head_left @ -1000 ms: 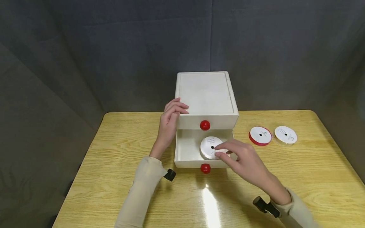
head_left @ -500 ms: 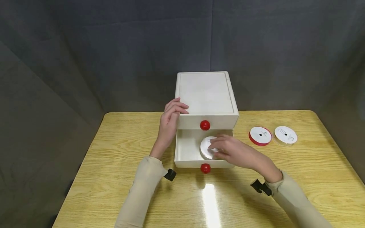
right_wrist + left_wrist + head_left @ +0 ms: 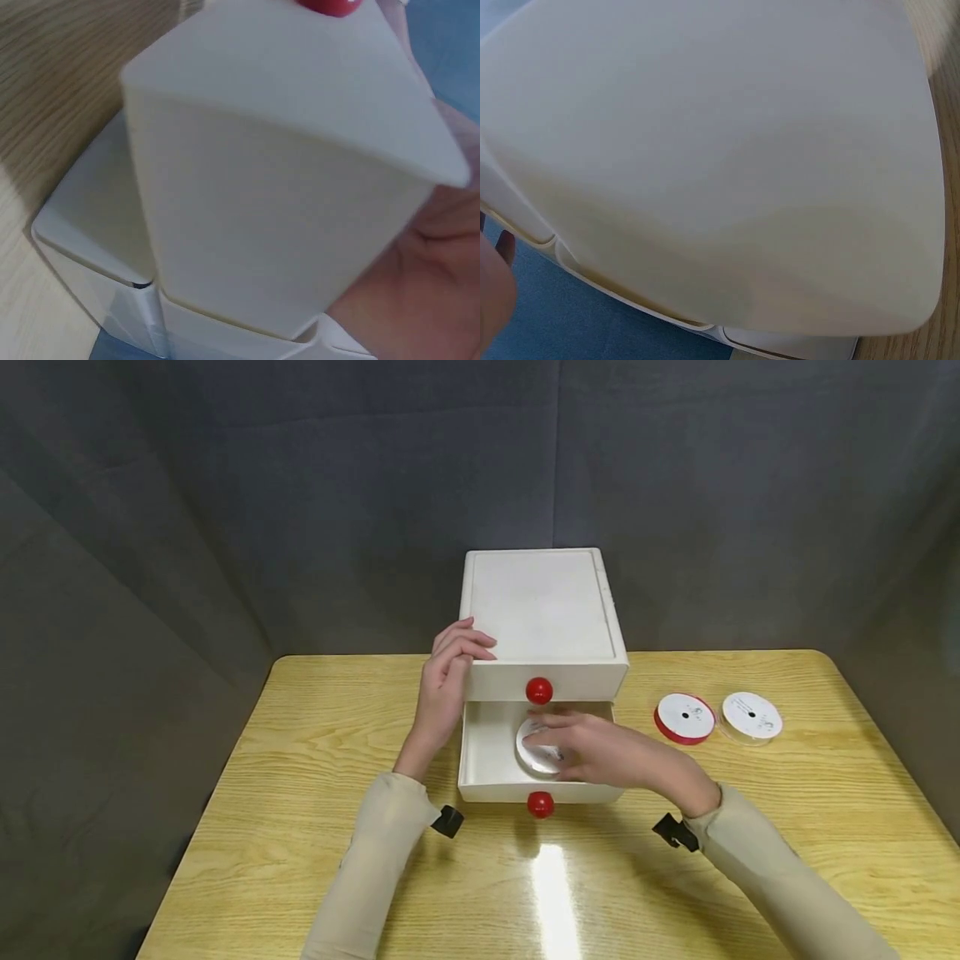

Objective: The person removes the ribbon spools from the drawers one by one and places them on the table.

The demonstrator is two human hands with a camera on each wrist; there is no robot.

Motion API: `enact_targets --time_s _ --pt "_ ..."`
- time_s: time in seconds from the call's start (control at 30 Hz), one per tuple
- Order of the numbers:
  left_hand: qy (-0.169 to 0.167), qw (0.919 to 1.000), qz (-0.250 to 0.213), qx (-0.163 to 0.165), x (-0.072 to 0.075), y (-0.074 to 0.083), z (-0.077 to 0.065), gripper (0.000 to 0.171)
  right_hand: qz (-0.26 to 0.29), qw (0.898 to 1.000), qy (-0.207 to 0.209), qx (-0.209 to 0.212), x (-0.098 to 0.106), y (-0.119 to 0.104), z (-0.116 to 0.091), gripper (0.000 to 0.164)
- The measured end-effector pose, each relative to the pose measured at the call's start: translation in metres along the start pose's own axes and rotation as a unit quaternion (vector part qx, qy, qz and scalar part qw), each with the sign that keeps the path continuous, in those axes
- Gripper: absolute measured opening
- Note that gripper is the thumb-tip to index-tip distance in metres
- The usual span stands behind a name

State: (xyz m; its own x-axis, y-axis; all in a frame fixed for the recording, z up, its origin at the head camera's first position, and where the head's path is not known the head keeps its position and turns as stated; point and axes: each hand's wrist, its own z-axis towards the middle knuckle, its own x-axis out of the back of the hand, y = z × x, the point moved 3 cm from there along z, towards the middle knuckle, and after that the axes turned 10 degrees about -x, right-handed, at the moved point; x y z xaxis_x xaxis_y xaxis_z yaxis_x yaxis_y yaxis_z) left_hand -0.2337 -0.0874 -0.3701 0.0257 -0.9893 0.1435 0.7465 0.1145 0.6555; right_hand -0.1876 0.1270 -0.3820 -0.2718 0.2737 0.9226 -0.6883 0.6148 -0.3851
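A small white drawer cabinet (image 3: 542,602) with round red knobs stands at the table's back. Its lower drawer (image 3: 487,747) is pulled out, with a white-faced ribbon spool (image 3: 536,762) lying in it. My right hand (image 3: 607,752) reaches into the drawer from the right, fingers over the spool's far side and thumb at its near side; the grip is partly hidden. My left hand (image 3: 444,685) rests on the top left front corner of the cabinet, fingers relaxed. In the right wrist view, the palm (image 3: 420,292) sits behind the drawer's side wall (image 3: 255,210).
On the table (image 3: 330,760), right of the cabinet, lie a red ribbon spool (image 3: 684,718) and a pale ribbon spool (image 3: 752,717) side by side. Dark cloth (image 3: 360,527) hangs behind the table and at its sides.
My right hand has moved left and farther over the spool in the drawer. That spool has shifted slightly left. The left hand and the cabinet stay in place.
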Motion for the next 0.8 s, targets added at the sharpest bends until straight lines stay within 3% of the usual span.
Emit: enact_targets --time_s 0.5,0.63,0.8 --pt "0.001 1.0000 0.000 0.000 0.0009 0.0002 -0.0012 0.033 -0.028 0.999 0.017 0.019 -0.0099 0.0040 0.0077 0.062" --pt "0.002 1.0000 -0.002 -0.001 0.0010 -0.0004 -0.0016 0.033 -0.032 0.999 0.034 0.020 -0.0101 0.0046 0.0081 0.054" --pt "0.002 1.0000 -0.002 0.003 0.0014 -0.0006 -0.0018 0.033 0.004 0.997 0.073 0.026 -0.0079 0.0039 0.0064 0.039"
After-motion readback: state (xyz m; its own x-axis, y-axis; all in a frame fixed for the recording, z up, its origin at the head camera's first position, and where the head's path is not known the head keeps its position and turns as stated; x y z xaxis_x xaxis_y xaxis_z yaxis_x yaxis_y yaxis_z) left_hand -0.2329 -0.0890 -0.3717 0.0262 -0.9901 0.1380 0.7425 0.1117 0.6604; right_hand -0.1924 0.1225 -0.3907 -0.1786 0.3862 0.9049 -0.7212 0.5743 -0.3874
